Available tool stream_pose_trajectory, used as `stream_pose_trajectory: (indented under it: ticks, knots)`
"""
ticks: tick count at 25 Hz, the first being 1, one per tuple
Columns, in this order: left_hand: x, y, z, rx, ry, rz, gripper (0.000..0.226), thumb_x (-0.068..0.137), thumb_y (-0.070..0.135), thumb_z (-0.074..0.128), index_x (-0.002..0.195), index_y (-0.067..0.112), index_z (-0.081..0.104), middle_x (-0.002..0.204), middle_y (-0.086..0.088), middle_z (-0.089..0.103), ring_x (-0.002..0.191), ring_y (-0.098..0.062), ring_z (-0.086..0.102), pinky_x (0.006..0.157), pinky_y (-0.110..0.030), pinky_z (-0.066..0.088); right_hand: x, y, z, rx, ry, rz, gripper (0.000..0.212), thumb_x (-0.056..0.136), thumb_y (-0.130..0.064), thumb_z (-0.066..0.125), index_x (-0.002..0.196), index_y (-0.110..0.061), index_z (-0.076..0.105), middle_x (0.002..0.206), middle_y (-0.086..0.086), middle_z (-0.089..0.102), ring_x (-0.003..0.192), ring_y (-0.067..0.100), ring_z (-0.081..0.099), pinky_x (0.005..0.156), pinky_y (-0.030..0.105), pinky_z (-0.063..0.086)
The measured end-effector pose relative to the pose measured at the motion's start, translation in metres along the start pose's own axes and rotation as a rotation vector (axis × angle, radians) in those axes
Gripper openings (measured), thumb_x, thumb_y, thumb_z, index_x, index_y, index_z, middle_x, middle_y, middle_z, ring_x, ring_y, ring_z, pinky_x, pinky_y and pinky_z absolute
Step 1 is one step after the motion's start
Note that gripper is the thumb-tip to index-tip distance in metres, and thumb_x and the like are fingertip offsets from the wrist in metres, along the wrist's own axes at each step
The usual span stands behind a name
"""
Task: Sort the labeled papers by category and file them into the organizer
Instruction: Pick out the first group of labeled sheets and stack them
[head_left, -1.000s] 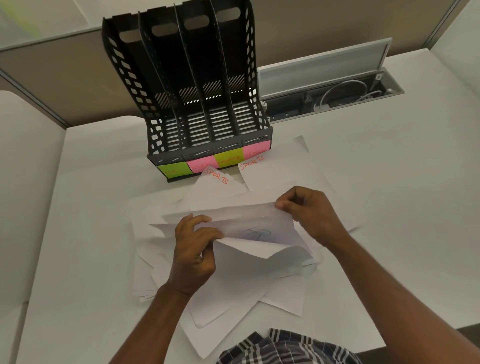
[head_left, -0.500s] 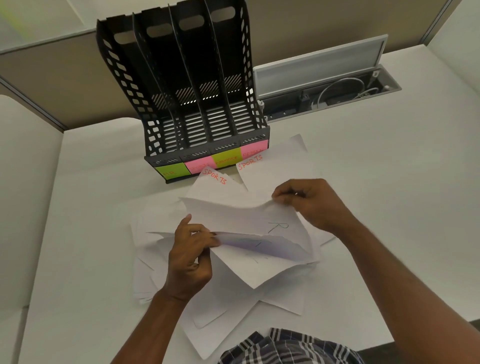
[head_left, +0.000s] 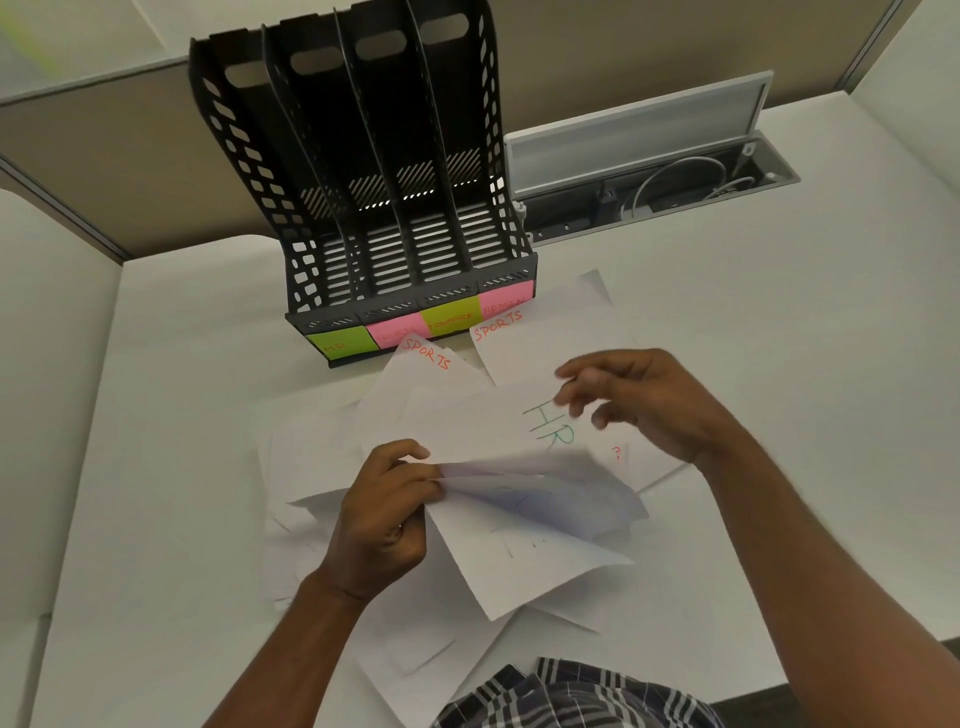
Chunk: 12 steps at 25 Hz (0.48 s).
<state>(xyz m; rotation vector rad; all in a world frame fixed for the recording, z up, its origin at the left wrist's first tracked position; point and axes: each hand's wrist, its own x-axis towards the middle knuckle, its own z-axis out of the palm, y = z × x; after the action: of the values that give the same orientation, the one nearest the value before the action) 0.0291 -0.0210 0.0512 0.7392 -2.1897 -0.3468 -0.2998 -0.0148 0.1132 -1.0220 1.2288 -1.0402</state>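
Note:
A loose pile of white papers (head_left: 415, 660) lies on the desk in front of me. My left hand (head_left: 382, 525) pinches the left edge of a few sheets lifted off the pile. One sheet marked HR (head_left: 483, 423) in green lies flipped face up toward the organizer. Just over its right end, my right hand (head_left: 639, 402) hovers with fingers apart and blurred, holding nothing. Two sheets marked SPORTS (head_left: 540, 345) lie near the organizer's base. The black organizer (head_left: 363, 171) has several empty upright slots with green and pink labels (head_left: 343, 343) along its front.
An open cable tray with a raised metal lid (head_left: 639, 135) sits at the back right of the white desk (head_left: 779, 364). A beige partition (head_left: 104, 156) runs behind the organizer. My plaid shirt (head_left: 571, 696) shows at the bottom edge.
My right hand turned the top sheet over toward the organizer, so its HR label faces up, then let go. My left hand kept its pinch on the lifted sheets.

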Motion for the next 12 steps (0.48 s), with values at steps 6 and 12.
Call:
stream_pose_trajectory:
  ticks: [6,12]
  knots:
    - [-0.010,-0.002,0.009,-0.001,0.015,-0.040,0.019,0.085,-0.004,0.054,0.082,-0.002,0.073,0.091,-0.016,0.074,0.092,-0.023,0.066,0.078,-0.037,0.057,0.050,0.054,-0.002,-0.616,0.401,0.338,0.038,0.089,-0.022,0.072,0.124,-0.007,0.066,0.118,0.008,0.072,0.115,0.024,0.063,0.102,0.032,0.044]
    - [-0.009,-0.006,0.010,-0.064,-0.021,-0.160,0.019,0.089,-0.003,0.058,0.104,0.002,0.069,0.107,-0.008,0.063,0.103,-0.017,0.062,0.088,-0.026,0.053,0.051,0.047,0.023,-0.593,0.165,0.149,0.009,0.091,-0.018,0.071,0.082,-0.019,0.071,0.067,-0.009,0.062,0.063,0.009,0.056,0.061,0.022,0.039]
